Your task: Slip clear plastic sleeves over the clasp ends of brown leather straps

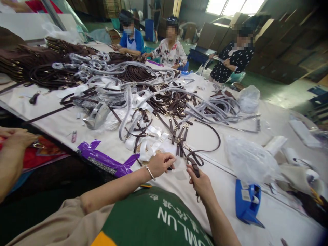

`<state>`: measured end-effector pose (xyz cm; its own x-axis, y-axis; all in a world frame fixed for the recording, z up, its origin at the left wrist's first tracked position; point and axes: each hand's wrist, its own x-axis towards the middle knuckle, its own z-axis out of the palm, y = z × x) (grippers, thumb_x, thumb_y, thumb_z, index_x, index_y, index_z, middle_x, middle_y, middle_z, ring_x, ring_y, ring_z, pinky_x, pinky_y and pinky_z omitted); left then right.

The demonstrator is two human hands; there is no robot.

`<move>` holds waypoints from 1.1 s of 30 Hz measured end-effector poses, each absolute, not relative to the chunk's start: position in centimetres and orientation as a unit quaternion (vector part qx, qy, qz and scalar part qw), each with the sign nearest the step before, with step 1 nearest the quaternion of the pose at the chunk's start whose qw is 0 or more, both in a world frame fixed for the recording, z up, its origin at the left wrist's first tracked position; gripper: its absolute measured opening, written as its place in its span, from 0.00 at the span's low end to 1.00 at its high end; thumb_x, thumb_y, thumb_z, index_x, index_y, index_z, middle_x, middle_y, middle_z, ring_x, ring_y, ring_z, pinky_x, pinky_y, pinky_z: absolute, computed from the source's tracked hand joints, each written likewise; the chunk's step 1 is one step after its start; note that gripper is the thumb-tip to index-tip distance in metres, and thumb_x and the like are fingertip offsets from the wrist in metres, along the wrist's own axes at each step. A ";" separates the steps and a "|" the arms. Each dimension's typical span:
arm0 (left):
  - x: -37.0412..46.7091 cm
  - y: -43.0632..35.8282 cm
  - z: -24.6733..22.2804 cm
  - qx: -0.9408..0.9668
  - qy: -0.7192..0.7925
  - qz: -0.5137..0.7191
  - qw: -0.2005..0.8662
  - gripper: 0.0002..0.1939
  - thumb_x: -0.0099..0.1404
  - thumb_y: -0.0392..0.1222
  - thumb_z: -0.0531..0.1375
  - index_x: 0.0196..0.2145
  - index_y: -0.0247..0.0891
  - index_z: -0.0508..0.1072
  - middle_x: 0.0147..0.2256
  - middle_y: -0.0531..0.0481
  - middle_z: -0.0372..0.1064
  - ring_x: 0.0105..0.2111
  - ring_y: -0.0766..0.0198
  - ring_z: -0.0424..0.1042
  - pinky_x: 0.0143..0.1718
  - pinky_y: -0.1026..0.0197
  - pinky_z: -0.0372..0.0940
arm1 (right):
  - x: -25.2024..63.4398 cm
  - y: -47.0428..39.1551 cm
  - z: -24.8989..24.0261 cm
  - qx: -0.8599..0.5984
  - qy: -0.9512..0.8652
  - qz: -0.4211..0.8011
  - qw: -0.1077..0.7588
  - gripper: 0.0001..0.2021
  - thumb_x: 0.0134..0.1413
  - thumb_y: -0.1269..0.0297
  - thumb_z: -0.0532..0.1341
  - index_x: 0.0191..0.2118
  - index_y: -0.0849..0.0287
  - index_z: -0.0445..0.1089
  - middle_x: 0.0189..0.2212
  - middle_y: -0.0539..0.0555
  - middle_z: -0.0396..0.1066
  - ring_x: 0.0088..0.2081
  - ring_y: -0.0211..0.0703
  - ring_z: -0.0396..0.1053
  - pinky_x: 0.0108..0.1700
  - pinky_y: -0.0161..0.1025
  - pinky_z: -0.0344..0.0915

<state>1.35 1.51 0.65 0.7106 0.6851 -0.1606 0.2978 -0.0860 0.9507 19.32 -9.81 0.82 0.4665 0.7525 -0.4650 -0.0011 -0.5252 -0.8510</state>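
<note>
My right hand [202, 186] grips a dark brown leather strap [195, 168] at the table's near edge; a metal clasp [198, 197] hangs below the fingers. The strap's long part loops away over the white tabletop. To its left, my left hand [161, 165], with a bracelet at the wrist, has its fingers curled together. A small translucent piece [177, 161] shows at its fingertips, but whether it is held I cannot make out. Just beyond both hands lie several short brown straps [180, 135] with gold-coloured metal hooks.
A blue tape dispenser [247, 201] stands at right, near crumpled clear plastic [252, 159]. A grey dispenser [96, 115] and purple tape [102, 159] are at left. Plastic-wrapped straps [128, 102] pile up mid-table. Another person's hands [19, 138] are at far left; three people work across the table.
</note>
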 end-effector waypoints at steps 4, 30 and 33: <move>1.5 0.8 0.8 0.801 0.268 0.231 0.483 0.16 0.68 0.45 0.50 0.44 0.37 0.73 0.40 0.47 0.74 0.38 0.65 0.74 0.42 0.65 0.68 | 19.8 -8.7 5.4 -0.607 -0.179 0.433 0.641 0.21 0.51 0.48 0.59 0.43 0.60 0.72 0.29 0.50 0.65 0.19 0.28 0.52 0.16 0.27 0.47; 2.0 -0.3 1.0 0.801 0.217 0.214 0.515 0.17 0.69 0.45 0.50 0.47 0.36 0.72 0.30 0.49 0.75 0.27 0.70 0.72 0.34 0.69 0.68 | 14.2 -4.7 9.1 -0.512 -0.210 0.270 0.788 0.14 0.60 0.56 0.49 0.46 0.55 0.65 0.31 0.49 0.59 0.20 0.30 0.53 0.18 0.29 0.49; 2.2 -0.4 1.2 0.736 0.254 0.184 0.600 0.18 0.68 0.49 0.50 0.46 0.36 0.73 0.27 0.49 0.74 0.18 0.72 0.67 0.21 0.72 0.65 | 13.8 -4.9 8.1 -0.522 -0.192 0.307 0.772 0.15 0.59 0.54 0.50 0.46 0.55 0.65 0.34 0.51 0.63 0.28 0.35 0.63 0.28 0.33 0.62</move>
